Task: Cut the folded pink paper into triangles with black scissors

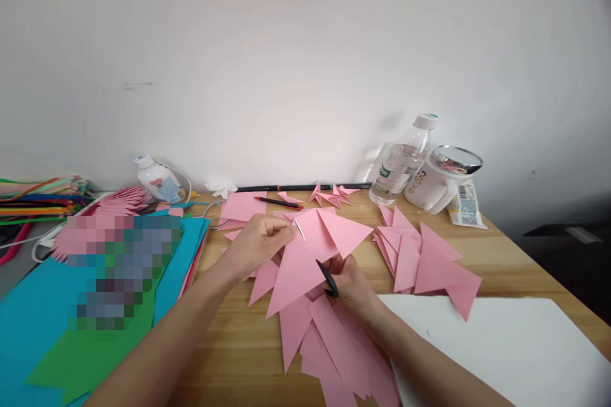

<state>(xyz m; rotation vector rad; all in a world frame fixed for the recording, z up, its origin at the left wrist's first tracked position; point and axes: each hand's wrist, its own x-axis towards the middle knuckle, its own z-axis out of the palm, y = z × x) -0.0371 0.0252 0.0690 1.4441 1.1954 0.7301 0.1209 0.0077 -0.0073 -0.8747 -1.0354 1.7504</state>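
Observation:
My left hand point(260, 238) is closed, thumb and fingers pinching the upper left edge of a folded pink paper sheet point(300, 267). A slim silver blade point(300, 231) shows against the paper beside these fingertips. At the paper's lower right, my right hand point(351, 286) is closed around scissors, whose black handle point(328, 278) sticks out by the thumb. The paper hides part of the scissors and some right-hand fingers; whether the blade is cutting, I cannot tell. Below both hands lie overlapping cut pink paper pieces point(334, 343).
More pink pieces point(405, 254) lie right, beside a white sheet point(487, 343). Behind stand a water bottle point(401, 165) and white mug point(436, 181). A pen point(279, 203) and small folded pink shapes point(331, 195) lie near the wall. Blue paper point(28, 305) and green paper point(81, 356) cover the left.

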